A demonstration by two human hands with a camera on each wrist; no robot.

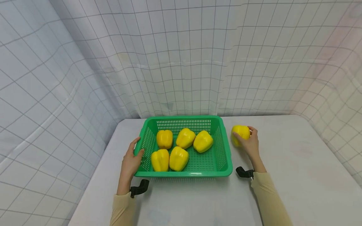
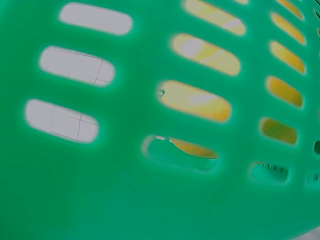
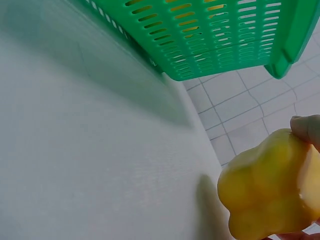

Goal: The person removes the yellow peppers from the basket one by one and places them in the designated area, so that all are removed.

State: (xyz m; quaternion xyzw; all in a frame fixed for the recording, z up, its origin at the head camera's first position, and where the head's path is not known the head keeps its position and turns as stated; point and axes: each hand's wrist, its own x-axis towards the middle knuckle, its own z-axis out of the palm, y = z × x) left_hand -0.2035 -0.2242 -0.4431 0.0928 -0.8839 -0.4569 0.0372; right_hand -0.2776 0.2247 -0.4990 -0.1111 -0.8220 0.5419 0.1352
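A green plastic basket [image 1: 195,174] with slotted walls stands on the table, and several yellow bell peppers [image 1: 178,158] lie inside it. My left hand [image 1: 131,161] holds the basket's left rim, thumb over the edge. The left wrist view is filled by the basket's slotted wall [image 2: 115,190], with yellow showing through the slots. Right of the basket, my right hand [image 1: 249,142] grips another yellow bell pepper [image 1: 240,130] between thumb and fingers. In the right wrist view this pepper [image 3: 265,190] is held above the table, apart from the basket [image 3: 220,55].
The white table [image 1: 195,201] extends in front of the basket and to its right. White grid-patterned sheets [image 1: 181,62] hang behind the table and along both sides. A black wrist mount [image 1: 139,187] sits below each hand.
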